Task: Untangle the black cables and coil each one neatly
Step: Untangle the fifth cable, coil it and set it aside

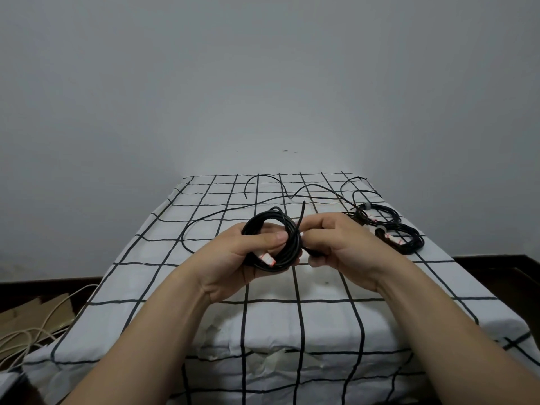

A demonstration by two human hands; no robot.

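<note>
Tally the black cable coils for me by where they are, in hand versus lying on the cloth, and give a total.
Black cable coil gripped in the left hand: 1
Black cable coils lying on the checked cloth: 2 (far coil, near coil)
Total: 3
Loose black cable, not coiled, also lies on the cloth; strand count unclear.

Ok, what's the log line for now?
left hand holds coil | right hand pinches cable end | two coils on table

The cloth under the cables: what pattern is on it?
The cloth is white with a grid of thin black lines, clearest in the head view.
</note>
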